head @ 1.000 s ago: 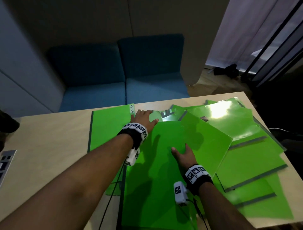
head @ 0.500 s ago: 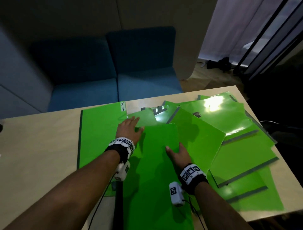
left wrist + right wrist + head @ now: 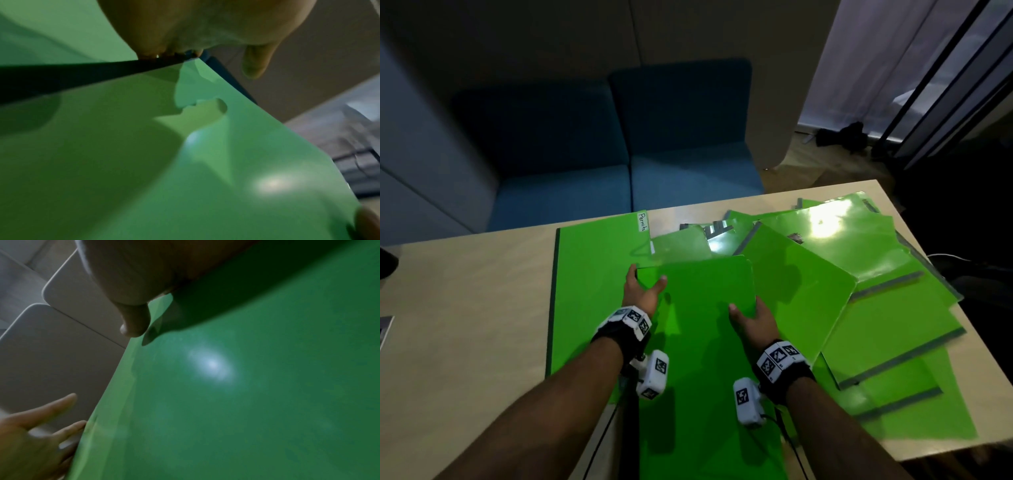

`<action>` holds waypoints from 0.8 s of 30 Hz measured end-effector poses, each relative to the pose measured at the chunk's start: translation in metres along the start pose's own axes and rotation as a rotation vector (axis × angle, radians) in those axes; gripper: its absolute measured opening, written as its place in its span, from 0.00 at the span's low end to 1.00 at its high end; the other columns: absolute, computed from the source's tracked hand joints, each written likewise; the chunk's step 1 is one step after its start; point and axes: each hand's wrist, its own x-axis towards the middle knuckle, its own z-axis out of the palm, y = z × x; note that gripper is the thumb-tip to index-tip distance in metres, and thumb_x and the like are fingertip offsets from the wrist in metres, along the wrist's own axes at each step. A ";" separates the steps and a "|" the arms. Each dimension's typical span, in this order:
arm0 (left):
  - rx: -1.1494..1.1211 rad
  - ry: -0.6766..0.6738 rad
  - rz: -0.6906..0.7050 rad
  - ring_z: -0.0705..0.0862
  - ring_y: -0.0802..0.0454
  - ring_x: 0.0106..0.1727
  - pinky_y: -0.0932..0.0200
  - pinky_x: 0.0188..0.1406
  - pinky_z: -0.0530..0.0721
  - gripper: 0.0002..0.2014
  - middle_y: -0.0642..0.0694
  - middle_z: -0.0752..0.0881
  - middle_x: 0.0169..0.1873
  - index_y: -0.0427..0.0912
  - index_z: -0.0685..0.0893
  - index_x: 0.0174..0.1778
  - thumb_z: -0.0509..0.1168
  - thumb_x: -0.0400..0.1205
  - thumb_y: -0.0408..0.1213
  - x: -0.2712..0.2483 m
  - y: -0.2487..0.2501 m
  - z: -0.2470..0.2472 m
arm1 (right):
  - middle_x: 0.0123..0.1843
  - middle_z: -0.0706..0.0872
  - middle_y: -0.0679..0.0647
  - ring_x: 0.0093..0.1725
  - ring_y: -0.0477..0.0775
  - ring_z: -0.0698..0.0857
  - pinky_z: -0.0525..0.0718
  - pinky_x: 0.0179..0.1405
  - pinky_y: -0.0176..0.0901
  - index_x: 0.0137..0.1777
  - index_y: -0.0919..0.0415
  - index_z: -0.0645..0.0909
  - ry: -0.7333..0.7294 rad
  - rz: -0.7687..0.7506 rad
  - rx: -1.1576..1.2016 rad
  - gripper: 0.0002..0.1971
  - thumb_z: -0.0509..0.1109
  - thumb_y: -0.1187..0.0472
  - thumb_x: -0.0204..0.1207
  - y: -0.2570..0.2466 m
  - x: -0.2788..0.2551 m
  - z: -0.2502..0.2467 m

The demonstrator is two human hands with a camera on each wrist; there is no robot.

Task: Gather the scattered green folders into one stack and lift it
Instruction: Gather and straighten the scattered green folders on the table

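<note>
Folder (image 3: 698, 329) in bright green lies between both hands, raised a little at its far end over the other sheets. The left hand (image 3: 641, 293) grips its far left corner: thumb on top, fingers tucked beneath the edge, as the left wrist view also shows. The right hand (image 3: 751, 320) holds the right edge, thumb (image 3: 734, 312) lying on the upper face, the fingers wrapped under and out of sight. Left of the left hand lies a large green folder with a dark spine (image 3: 589, 291), labelled "Permits" (image 3: 642, 221) at its far corner. Beyond and to the right of the right hand, scattered green folders (image 3: 866, 291) overlap in a loose fan across the pale wooden table (image 3: 465, 308). Past the table's far edge stands a blue sofa (image 3: 619, 164)
</note>
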 end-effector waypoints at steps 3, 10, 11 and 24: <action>-0.061 -0.139 -0.041 0.61 0.41 0.81 0.41 0.78 0.60 0.37 0.45 0.59 0.82 0.48 0.49 0.83 0.63 0.83 0.46 -0.008 -0.004 -0.012 | 0.77 0.72 0.54 0.77 0.62 0.70 0.71 0.67 0.50 0.81 0.60 0.63 -0.010 0.008 0.043 0.32 0.71 0.57 0.80 0.006 0.004 -0.004; 0.881 0.043 -0.328 0.71 0.43 0.74 0.55 0.67 0.71 0.25 0.39 0.68 0.76 0.43 0.67 0.76 0.61 0.83 0.42 -0.012 -0.052 -0.127 | 0.81 0.69 0.59 0.78 0.65 0.69 0.71 0.72 0.60 0.81 0.59 0.63 0.035 0.024 0.030 0.33 0.71 0.55 0.79 0.015 0.006 -0.002; 1.023 -0.093 -0.359 0.73 0.46 0.72 0.59 0.62 0.72 0.22 0.41 0.70 0.76 0.45 0.66 0.77 0.56 0.85 0.41 -0.021 -0.058 -0.137 | 0.81 0.69 0.60 0.77 0.66 0.70 0.71 0.71 0.60 0.81 0.60 0.64 0.041 0.024 0.027 0.32 0.71 0.56 0.80 0.016 0.008 -0.002; 0.812 -0.148 -0.457 0.75 0.38 0.71 0.44 0.70 0.75 0.39 0.40 0.70 0.76 0.51 0.66 0.78 0.66 0.73 0.64 -0.013 -0.099 -0.155 | 0.83 0.66 0.59 0.80 0.65 0.67 0.68 0.76 0.65 0.83 0.59 0.60 0.077 0.018 -0.021 0.39 0.73 0.50 0.77 0.027 0.021 0.006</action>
